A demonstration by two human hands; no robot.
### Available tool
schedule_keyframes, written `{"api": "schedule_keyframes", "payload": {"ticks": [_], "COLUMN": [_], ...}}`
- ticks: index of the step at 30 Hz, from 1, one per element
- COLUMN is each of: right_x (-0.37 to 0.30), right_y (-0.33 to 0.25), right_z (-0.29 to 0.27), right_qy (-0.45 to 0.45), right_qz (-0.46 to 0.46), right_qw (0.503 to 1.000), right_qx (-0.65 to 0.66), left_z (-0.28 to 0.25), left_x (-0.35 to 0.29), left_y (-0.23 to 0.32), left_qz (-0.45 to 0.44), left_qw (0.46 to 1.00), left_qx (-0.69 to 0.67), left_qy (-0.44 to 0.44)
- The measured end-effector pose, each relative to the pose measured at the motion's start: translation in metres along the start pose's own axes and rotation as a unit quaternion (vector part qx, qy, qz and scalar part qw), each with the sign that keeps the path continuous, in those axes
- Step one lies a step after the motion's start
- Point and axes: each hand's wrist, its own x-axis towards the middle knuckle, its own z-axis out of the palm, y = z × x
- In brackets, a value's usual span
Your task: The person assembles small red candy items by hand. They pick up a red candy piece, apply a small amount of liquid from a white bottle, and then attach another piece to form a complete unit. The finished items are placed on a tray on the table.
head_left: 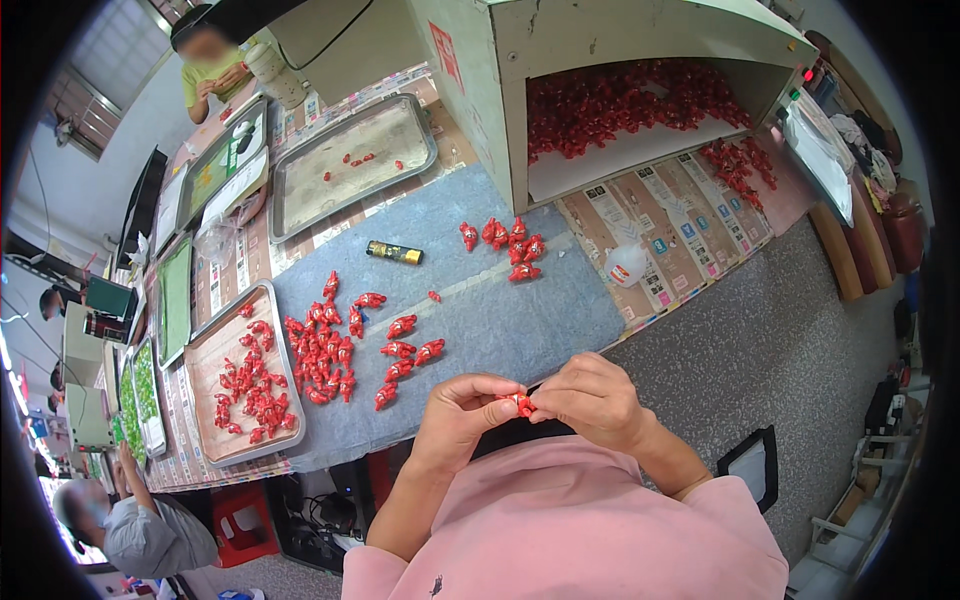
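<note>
My left hand (457,415) and my right hand (592,397) meet in front of my chest, both pinching one small red wrapped candy (521,403) between the fingertips. On the grey cloth (500,310) just beyond my hands lies a loose spread of red wrapped candies (335,345). A smaller cluster of red candies (510,243) sits farther back near the box. My pink sleeves fill the lower edge of the view.
A metal tray (215,450) at left holds several red candies; a second tray (300,200) farther back is nearly bare. A large open box (515,110) holds a heap of red candies. A small dark tube (393,252) and a white bottle (627,264) lie on the table. Other people sit at far left.
</note>
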Motion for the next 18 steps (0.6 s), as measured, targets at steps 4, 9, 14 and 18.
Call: {"api": "schedule_keyframes", "payload": {"ticks": [4,9,14,18], "right_x": [-0.0006,-0.0001,-0.0005,-0.0033], "right_y": [0.0001,0.0001,-0.0005,-0.0040], "right_z": [0.0026,0.0002,0.0007,0.0003], "right_qy": [0.017,0.002,0.005,0.007], "right_qz": [-0.002,0.009,0.031,0.103], "right_qw": [1.000,1.000,0.999,0.992], "right_qx": [0.004,0.000,0.015,0.075], "left_z": [-0.0020,-0.0016,-0.0004,-0.0021], "left_x": [0.0009,0.0017,0.0009,0.0006], "left_y": [-0.0015,-0.0003,0.0032,0.0028], "left_qz": [-0.014,-0.027,-0.022,0.014], "left_qw": [1.000,0.999,0.999,0.998], "left_qx": [-0.016,-0.025,-0.041,-0.032], "left_qy": [-0.007,-0.007,-0.023,-0.044]}}
